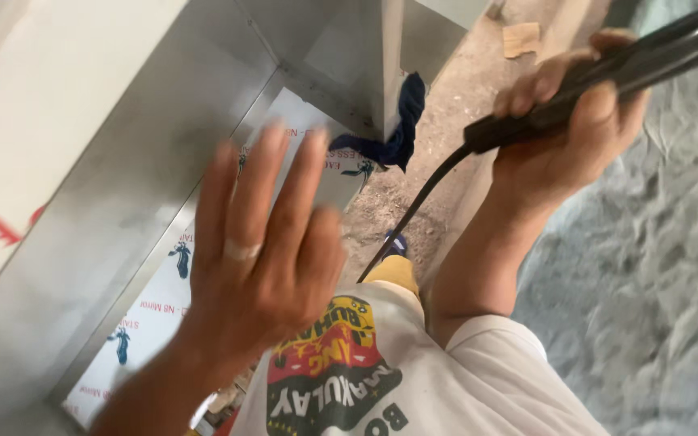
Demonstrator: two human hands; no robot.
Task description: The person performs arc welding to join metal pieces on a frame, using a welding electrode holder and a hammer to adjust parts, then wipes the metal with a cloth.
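My left hand (264, 242) is raised in front of me, blurred, fingers spread and empty, with a pale band on one finger. It hovers over a shiny steel sheet-metal box (115, 161) lined with white protective film (155, 307). My right hand (563, 133) at the upper right is wrapped around a black tool handle (607, 77). A black cable (414, 210) runs from the handle's end down toward my body.
A dark blue rag (401, 129) hangs off the corner of the steel box. Bare dirt floor (446, 137) with a cardboard scrap (520, 38) lies beyond. A crinkled grey sheet (648, 282) covers the right side. My white printed shirt (381, 379) fills the bottom.
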